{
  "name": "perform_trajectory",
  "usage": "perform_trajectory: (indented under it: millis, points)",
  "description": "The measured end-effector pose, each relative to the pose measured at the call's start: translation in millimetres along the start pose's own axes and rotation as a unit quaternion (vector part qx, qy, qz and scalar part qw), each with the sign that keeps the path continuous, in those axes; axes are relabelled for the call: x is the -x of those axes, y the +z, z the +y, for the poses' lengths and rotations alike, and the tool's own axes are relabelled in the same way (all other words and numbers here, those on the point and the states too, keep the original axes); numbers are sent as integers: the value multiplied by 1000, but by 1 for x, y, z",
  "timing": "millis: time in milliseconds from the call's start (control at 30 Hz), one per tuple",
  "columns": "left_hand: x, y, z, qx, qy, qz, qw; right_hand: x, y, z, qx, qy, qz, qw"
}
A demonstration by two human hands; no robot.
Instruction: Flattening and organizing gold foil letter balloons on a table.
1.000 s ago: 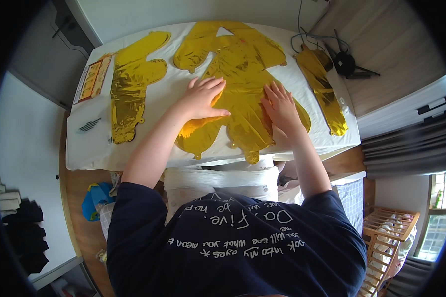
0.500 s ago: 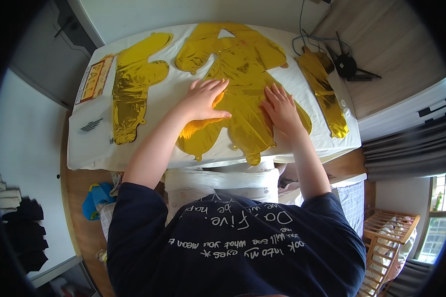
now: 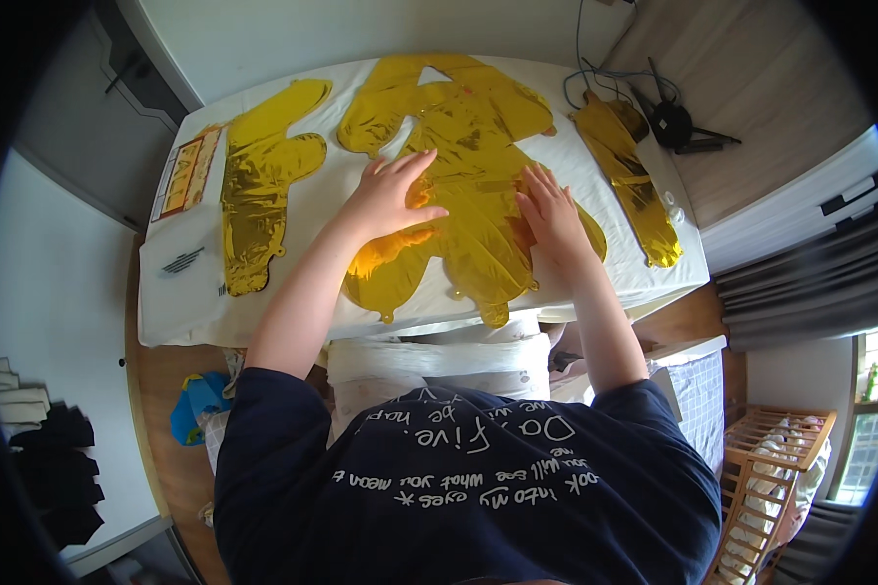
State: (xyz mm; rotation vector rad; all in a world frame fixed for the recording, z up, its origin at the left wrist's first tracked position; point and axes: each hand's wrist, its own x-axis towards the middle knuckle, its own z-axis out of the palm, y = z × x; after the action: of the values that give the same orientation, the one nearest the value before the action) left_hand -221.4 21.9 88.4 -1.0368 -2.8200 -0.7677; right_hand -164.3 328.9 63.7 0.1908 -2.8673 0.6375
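Observation:
Flat gold foil balloons are spread over a table with a white cover. My left hand (image 3: 385, 200) rests on the left side of the middle foil balloon (image 3: 473, 219), fingers stretched and thumb spread out to the right. On the same balloon's right side lies my right hand (image 3: 556, 214), palm down with its fingers extended. Neither hand grips anything. Beyond them, a foil balloon with a small triangular hole (image 3: 512, 112) overlaps the middle one; the exact border between them is hard to make out.
Another gold balloon (image 3: 254, 205) lies at the left, beside a printed card (image 3: 187, 175) and a clear plastic bag (image 3: 180, 288). A narrow gold balloon (image 3: 634, 185) lies at the right, near a black router (image 3: 671, 125) with cables. The white table cover (image 3: 307, 219) shows between balloons.
The whole view has shifted slightly. Both hands stay on the middle balloon in nearly the same pose, fingers still extended.

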Motion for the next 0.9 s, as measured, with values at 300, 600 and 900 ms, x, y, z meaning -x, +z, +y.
perform_trajectory:
  millis: [300, 600, 900]
  points:
    - [-29, 0, 3, -67, 6, -32, 997, 2, -4, -3, -10, -3, 15, 1000]
    - [-41, 23, -18, -160, 40, -7, 986, -70, -40, 25, -90, 58, 63, 992]
    - [-43, 26, -26, -164, 56, 12, 985, -174, -25, 85, -20, 120, 30, 992]
